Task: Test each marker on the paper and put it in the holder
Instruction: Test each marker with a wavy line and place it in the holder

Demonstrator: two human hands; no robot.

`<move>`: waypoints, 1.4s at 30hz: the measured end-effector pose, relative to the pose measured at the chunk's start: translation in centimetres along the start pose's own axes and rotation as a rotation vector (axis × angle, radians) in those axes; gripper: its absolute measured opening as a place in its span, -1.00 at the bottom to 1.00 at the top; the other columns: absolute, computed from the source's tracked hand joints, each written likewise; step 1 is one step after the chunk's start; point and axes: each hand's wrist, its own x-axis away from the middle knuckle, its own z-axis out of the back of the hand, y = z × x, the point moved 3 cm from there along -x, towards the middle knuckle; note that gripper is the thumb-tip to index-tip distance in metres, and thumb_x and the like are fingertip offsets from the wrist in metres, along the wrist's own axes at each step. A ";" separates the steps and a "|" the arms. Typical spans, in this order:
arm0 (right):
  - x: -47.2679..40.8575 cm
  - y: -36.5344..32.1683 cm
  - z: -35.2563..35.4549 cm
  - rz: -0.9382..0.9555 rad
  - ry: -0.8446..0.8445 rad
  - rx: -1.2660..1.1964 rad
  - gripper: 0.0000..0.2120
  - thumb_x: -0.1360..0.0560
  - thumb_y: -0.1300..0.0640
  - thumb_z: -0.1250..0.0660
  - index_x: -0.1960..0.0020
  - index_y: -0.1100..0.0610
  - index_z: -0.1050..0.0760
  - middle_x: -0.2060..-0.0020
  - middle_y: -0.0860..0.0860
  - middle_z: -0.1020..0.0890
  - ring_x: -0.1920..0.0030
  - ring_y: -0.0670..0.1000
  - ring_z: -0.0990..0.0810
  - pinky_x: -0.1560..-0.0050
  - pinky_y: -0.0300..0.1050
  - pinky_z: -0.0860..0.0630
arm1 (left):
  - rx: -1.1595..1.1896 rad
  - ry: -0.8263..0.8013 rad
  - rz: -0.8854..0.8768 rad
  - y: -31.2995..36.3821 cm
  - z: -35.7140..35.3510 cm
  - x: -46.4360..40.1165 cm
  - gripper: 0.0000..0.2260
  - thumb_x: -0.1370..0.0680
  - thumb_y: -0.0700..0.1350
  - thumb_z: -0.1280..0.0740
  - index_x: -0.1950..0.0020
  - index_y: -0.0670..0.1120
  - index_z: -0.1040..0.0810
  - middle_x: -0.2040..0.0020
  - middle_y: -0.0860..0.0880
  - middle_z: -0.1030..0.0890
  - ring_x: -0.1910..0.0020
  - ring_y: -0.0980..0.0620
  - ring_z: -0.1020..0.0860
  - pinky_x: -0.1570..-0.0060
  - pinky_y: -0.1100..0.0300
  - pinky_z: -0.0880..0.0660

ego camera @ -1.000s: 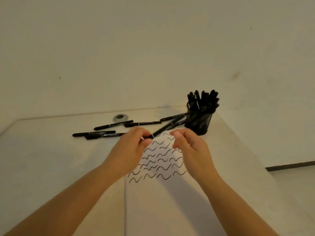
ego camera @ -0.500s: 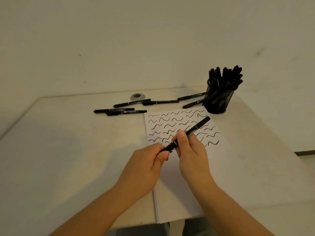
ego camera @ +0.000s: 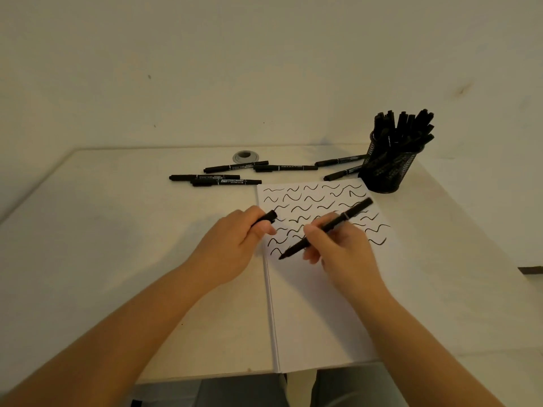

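Now, right hand: your grip pinches the uncapped marker, tip at the paper.
Left hand: curled round the cap, mostly hidden.
Holder: bench's far right corner.

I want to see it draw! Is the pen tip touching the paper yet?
Cannot tell. In the head view the marker's tip sits right at the paper; no gap or contact shows plainly.
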 end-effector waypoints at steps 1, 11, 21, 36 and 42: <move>0.2 0.3 -0.4 0.012 -0.030 0.000 -0.88 -0.47 0.16 -0.30 0.25 0.06 -0.50 0.47 -0.02 -0.63 0.46 -0.14 -0.54 0.46 -0.41 -0.36 | -0.014 -0.021 0.005 -0.4 -0.3 -0.4 -0.78 -0.59 0.09 -0.03 0.03 0.12 -0.45 0.02 0.01 -0.61 0.08 0.07 -0.48 0.06 0.08 -0.42; 0.6 1.7 -0.9 0.044 -0.076 0.143 -0.91 -0.41 0.06 -0.26 0.25 -0.09 -0.49 0.42 -0.06 -0.64 0.36 -0.07 -0.56 0.26 -0.13 -0.49 | 0.035 -0.043 -0.007 -1.8 -0.9 -0.5 -0.78 -0.61 0.00 -0.07 0.15 0.30 -0.32 -0.01 0.12 -0.63 0.05 0.15 -0.42 0.10 0.24 -0.36; 0.4 1.9 1.0 0.076 0.171 0.199 -0.82 -0.45 0.17 -0.24 0.32 0.01 -0.41 0.50 0.00 -0.52 0.53 -0.15 -0.34 0.50 -0.35 -0.29 | 0.059 -0.014 -0.017 -1.4 -0.9 -0.3 -0.86 -0.61 -0.02 -0.09 0.08 0.15 -0.39 0.01 0.26 -0.61 0.07 0.13 -0.43 0.11 0.23 -0.35; 0.2 1.1 1.8 -0.076 0.147 -0.313 -0.82 -0.41 0.10 -0.29 0.36 -0.06 -0.50 0.53 -0.08 -0.48 0.51 -0.09 -0.37 0.51 -0.30 -0.33 | -0.025 0.012 -0.151 0.1 -0.9 0.0 -0.74 -0.51 0.06 -0.14 0.01 -0.02 -0.54 0.27 0.28 -0.42 0.21 0.25 -0.37 0.24 0.40 -0.27; 0.2 1.3 1.6 -0.070 0.098 -0.324 -0.89 -0.34 0.05 -0.29 0.36 -0.05 -0.49 0.52 -0.05 -0.50 0.51 -0.09 -0.38 0.52 -0.31 -0.34 | -0.028 -0.002 -0.171 0.3 -0.9 0.1 -0.82 -0.55 0.00 -0.21 0.00 -0.03 -0.55 0.25 0.30 -0.42 0.20 0.27 -0.37 0.20 0.46 -0.25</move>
